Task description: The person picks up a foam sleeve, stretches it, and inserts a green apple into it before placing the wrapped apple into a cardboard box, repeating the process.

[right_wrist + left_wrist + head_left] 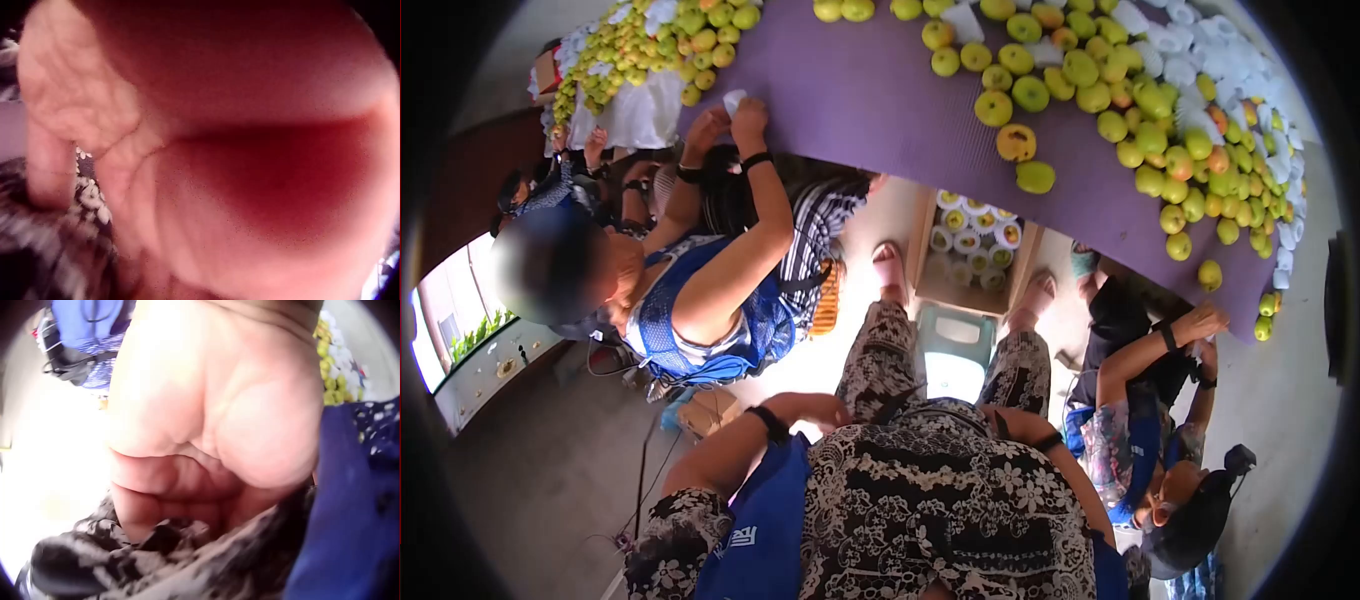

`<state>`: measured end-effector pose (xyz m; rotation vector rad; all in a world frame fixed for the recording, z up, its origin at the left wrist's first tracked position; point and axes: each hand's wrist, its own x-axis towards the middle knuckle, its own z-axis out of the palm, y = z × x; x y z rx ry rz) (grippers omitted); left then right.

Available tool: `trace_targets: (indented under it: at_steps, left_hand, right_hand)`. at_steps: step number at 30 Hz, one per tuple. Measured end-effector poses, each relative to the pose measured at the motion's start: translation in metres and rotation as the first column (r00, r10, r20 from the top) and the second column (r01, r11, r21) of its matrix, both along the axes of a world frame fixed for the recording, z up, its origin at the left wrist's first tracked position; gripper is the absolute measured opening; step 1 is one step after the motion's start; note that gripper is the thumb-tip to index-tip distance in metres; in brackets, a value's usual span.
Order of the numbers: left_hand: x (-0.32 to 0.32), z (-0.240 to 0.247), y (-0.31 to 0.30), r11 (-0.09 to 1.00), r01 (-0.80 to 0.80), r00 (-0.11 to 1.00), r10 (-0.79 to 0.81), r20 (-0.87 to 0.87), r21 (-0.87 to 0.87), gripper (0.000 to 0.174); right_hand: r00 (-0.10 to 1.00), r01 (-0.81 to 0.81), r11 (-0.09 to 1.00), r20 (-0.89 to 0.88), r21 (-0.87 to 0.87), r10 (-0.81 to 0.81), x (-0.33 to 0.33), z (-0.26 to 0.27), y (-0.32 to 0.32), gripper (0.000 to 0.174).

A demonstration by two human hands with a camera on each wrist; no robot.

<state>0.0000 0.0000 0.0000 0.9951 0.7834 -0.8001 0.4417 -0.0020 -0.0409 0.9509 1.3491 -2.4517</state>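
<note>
At the wearer's left hip, my left hand [808,408] is at the waist of the black-and-white floral clothing [950,490]. In the left wrist view its fingers [169,506] curl into a fold of that patterned cloth [181,562]. On the other side, my right hand [206,169] lies against the same clothing, palm toward the camera. One finger [50,169] points down to the dark cloth; the other fingertips are out of sight. In the head view the shirt hides most of this hand. I cannot tell whether it grips the cloth.
Ahead is a purple-covered table [830,90] with many yellow-green fruits [1090,70] and white foam nets [1200,50]. A box of netted fruit [975,245] and a grey-green stool [955,335] stand between the feet. People [710,270] work on both sides.
</note>
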Motion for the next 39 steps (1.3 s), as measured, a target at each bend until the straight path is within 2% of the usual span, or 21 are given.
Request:
trace_targets:
  at_steps: [1,2,3,4,8,11,14,15,18,21,24,25,28,32,33,34,36,39]
  left_hand:
    - [0.026,0.008,0.05,0.993,-0.078,0.993,0.086,0.086,-0.092,0.028]
    - [0.001,-0.034,0.025,0.928,-0.372,0.921,0.367,0.132,0.014,0.029]
    - [0.038,-0.017,0.074,0.988,-0.13,0.989,0.135,-0.062,0.079,0.031]
    - [0.042,-0.036,0.08,0.985,-0.066,0.994,0.079,-0.074,0.16,0.033]
    - [0.075,-0.099,0.077,0.952,-0.207,0.978,0.201,0.047,0.224,0.039]
    - [0.098,-0.128,0.084,0.91,-0.405,0.914,0.406,0.014,0.088,0.038]
    - [0.127,-0.162,0.086,0.86,-0.504,0.86,0.491,0.14,0.081,0.035]
    - [0.137,-0.171,0.096,0.892,-0.446,0.891,0.436,0.125,0.068,0.036]
    - [0.163,-0.208,0.11,0.902,-0.428,0.884,0.43,0.18,-0.056,0.038]
    - [0.178,-0.239,0.113,0.924,-0.38,0.886,0.375,0.274,-0.037,0.043]
    - [0.173,-0.259,0.126,0.969,-0.247,0.924,0.226,0.309,0.027,0.047]
    - [0.172,-0.256,0.135,0.975,-0.169,0.943,0.117,0.311,0.145,0.048]
    - [0.167,-0.263,0.148,0.925,-0.245,0.911,0.118,0.395,0.29,0.048]
    - [0.158,-0.267,0.162,0.83,-0.186,0.92,-0.041,0.39,0.526,0.052]
    - [0.161,-0.263,0.17,0.823,-0.059,0.938,-0.148,0.314,0.566,0.05]
    - [0.161,-0.254,0.166,0.832,-0.08,0.941,-0.12,0.318,0.549,0.05]
    - [0.158,-0.248,0.168,0.73,-0.095,0.951,-0.135,0.279,0.676,0.049]
    - [0.163,-0.231,0.172,0.719,-0.036,0.953,-0.185,0.241,0.694,0.053]
  right_hand:
    - [0.993,-0.116,0.98,0.029,0.162,0.113,-0.014,-0.018,-0.01,0.04]
    - [0.98,-0.198,0.97,0.009,0.141,0.198,-0.032,-0.032,-0.022,0.04]
    - [0.963,-0.266,0.958,-0.008,0.105,0.268,-0.047,-0.04,-0.031,0.04]
    - [0.942,-0.332,0.94,-0.027,0.079,0.335,-0.062,-0.049,-0.037,0.04]
    - [0.901,-0.43,0.903,-0.061,-0.005,0.429,-0.086,-0.08,-0.048,0.04]
    - [0.882,-0.469,0.882,-0.077,-0.047,0.465,-0.1,-0.103,-0.047,0.04]
    - [0.867,-0.497,0.864,-0.086,-0.077,0.491,-0.105,-0.126,-0.042,0.04]
    - [0.861,-0.508,0.858,-0.087,-0.083,0.501,-0.107,-0.136,-0.04,0.04]
    - [0.845,-0.534,0.84,-0.105,-0.098,0.525,-0.112,-0.168,-0.036,0.04]
    - [0.824,-0.565,0.818,-0.125,-0.104,0.553,-0.114,-0.199,-0.032,0.04]
    - [0.814,-0.578,0.811,-0.14,-0.093,0.564,-0.116,-0.233,-0.029,0.04]
    - [0.81,-0.583,0.808,-0.138,-0.085,0.57,-0.117,-0.245,-0.027,0.04]
    - [0.788,-0.613,0.787,-0.129,-0.071,0.602,-0.116,-0.27,-0.023,0.04]
    - [0.77,-0.633,0.774,-0.075,0.031,0.633,-0.113,-0.305,-0.018,0.04]
    - [0.767,-0.637,0.769,-0.058,0.049,0.639,-0.113,-0.312,-0.018,0.04]
    - [0.767,-0.638,0.768,-0.051,0.054,0.64,-0.111,-0.313,-0.017,0.04]
    - [0.762,-0.643,0.755,0.013,0.13,0.647,-0.11,-0.33,-0.015,0.04]
    - [0.756,-0.65,0.728,0.084,0.219,0.65,-0.104,-0.347,-0.006,0.041]
